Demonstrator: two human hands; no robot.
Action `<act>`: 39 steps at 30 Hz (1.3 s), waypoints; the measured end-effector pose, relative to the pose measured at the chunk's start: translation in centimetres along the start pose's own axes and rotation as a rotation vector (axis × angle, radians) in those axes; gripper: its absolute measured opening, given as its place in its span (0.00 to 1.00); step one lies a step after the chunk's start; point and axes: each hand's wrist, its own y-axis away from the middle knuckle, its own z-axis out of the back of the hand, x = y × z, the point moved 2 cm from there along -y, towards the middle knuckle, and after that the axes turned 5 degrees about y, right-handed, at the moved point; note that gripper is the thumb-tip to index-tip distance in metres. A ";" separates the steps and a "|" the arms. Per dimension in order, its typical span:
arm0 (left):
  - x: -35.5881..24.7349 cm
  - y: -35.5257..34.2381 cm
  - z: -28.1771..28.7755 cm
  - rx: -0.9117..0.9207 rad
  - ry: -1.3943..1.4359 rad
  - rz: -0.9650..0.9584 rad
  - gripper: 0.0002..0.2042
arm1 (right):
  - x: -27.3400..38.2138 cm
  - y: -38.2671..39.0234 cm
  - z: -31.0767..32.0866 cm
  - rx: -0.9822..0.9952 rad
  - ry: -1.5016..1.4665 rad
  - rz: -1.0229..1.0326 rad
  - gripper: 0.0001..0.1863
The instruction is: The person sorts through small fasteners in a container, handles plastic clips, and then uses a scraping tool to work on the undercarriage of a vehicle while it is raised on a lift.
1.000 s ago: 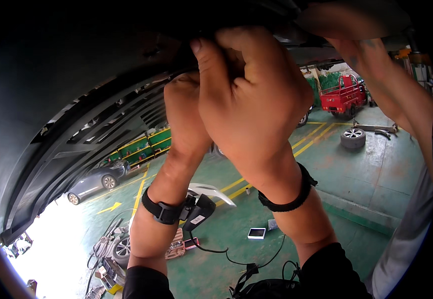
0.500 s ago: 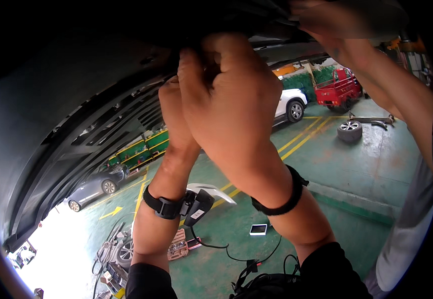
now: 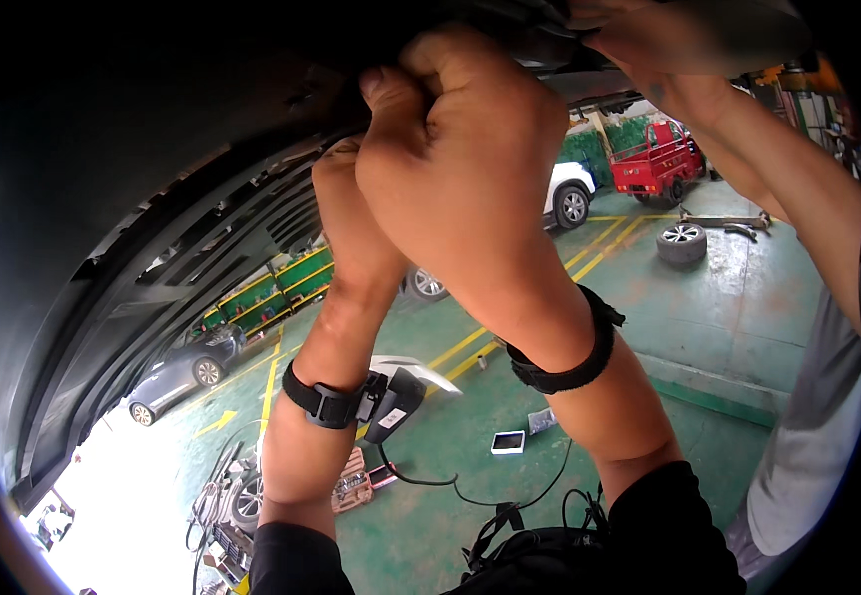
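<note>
Overhead is the dark, slatted underside [image 3: 73,228] of a vehicle. My right hand [image 3: 460,149] is raised against it, fingers curled and thumb bent over whatever it grips, which is hidden. Just behind and left of it, my left hand [image 3: 346,198] is also up at the underside, fingers curled and mostly covered by the right one, its contents not visible. Black straps circle both my forearms, the left one carrying a small black device [image 3: 396,402].
Another person's arms [image 3: 777,178] reach up at the right. Around the green floor [image 3: 698,397] are a loose wheel [image 3: 681,244], a red cargo tricycle [image 3: 653,164], a white car [image 3: 571,193], a dark car [image 3: 177,377], a toolbox [image 3: 351,491], a tablet-like object [image 3: 508,442] and hoses [image 3: 212,506].
Since half a second ago my right hand has shifted upward and its thumb has bent. Compared with a second ago, both hands sit a little farther left in view, still at the underside.
</note>
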 end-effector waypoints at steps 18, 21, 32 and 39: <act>-0.6 -0.8 -0.5 -0.138 0.102 0.171 0.18 | -2.4 -0.2 -0.2 -0.028 -0.037 0.224 0.05; -0.1 -0.4 -0.3 -0.126 0.227 0.294 0.16 | -2.7 -0.1 -0.2 -0.077 -0.159 0.109 0.06; -0.9 -0.3 0.5 -0.089 0.384 0.476 0.16 | -2.2 0.0 -0.7 -0.148 -0.299 -0.146 0.11; -4.7 -1.1 2.7 -0.132 0.677 0.437 0.12 | -1.6 -0.3 0.0 -0.139 -0.312 -0.150 0.10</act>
